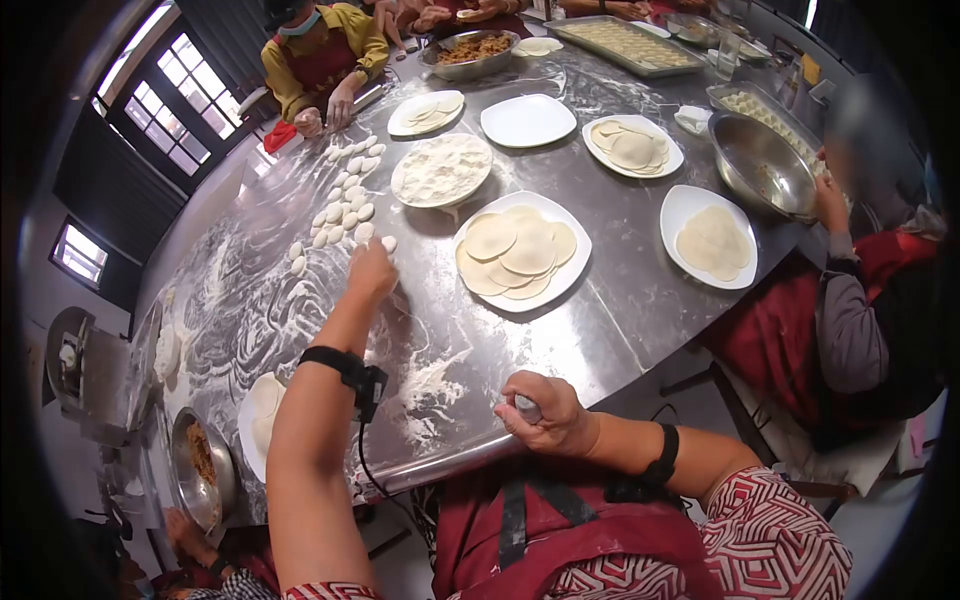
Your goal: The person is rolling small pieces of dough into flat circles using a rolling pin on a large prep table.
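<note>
My left hand point(372, 268) reaches out over the steel table, its fingers closed around the edge of a small flattened dough piece point(389, 243). Another dough piece point(366, 232) lies just past the fingertips, at the near end of a cluster of dough pieces point(340, 210). Close to the table's front edge, my right hand point(548, 418) is wrapped round a rolling pin point(527, 408); only its pale rounded end shows. To the right of my left hand, a square white plate point(560, 285) carries a pile of rolled dough wrappers point(525, 248).
A bowl of flour point(441, 170) stands past my left hand. More wrapper plates, an empty white plate point(528, 122) and a steel bowl point(765, 165) are on the floury table point(610, 320). Co-workers sit at right and lower left; another in yellow sleeves point(360, 45) works opposite.
</note>
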Demonstrator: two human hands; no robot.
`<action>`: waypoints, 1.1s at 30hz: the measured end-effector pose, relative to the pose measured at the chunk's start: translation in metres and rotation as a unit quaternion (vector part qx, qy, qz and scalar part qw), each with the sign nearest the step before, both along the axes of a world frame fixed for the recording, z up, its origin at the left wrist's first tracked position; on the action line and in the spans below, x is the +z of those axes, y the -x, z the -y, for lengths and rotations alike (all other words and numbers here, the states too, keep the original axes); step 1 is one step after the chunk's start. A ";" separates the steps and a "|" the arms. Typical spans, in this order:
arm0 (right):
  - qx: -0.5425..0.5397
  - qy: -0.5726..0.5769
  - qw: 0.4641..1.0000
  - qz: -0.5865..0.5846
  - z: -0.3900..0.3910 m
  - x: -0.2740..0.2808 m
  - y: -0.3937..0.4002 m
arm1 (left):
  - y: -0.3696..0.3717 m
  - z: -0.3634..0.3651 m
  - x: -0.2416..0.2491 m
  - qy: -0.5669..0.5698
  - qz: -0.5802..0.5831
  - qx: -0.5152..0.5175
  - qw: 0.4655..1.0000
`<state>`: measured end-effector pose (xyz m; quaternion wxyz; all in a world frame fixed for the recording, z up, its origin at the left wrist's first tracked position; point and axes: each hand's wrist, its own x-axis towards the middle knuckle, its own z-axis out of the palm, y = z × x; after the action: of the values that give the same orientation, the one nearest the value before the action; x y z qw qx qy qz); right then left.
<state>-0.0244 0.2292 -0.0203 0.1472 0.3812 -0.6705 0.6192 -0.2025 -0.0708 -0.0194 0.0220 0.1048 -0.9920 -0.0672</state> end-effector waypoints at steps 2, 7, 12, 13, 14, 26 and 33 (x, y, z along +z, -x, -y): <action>0.001 0.000 1.000 0.006 -0.001 -0.001 0.000 | -0.022 -0.008 -0.003 0.028 -0.019 -0.030 0.999; -0.036 -0.026 0.998 -0.053 0.002 0.002 0.000 | -0.069 -0.034 0.014 0.077 -0.018 -0.118 0.990; -0.012 0.010 1.000 0.002 0.003 -0.001 -0.002 | -0.081 -0.029 0.030 0.048 -0.031 -0.102 0.993; -0.014 0.007 1.000 0.005 0.002 0.000 -0.003 | -0.084 -0.025 0.034 0.045 -0.030 -0.107 0.993; -0.014 0.007 1.000 0.009 0.002 0.002 -0.005 | -0.088 -0.024 0.033 0.043 -0.027 -0.112 0.992; -0.064 -0.028 0.996 0.056 0.022 0.011 0.017 | -0.217 -0.080 0.017 -0.354 0.012 -0.080 0.932; -0.140 -0.039 0.987 -0.062 0.052 -0.001 0.055 | -0.197 -0.079 0.019 -0.240 0.026 -0.129 0.962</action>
<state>-0.0795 0.1770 -0.0213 0.2593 0.3266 -0.7306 0.5407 -0.0050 0.0086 -0.0006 -0.0388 -0.0204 -0.9522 -0.3025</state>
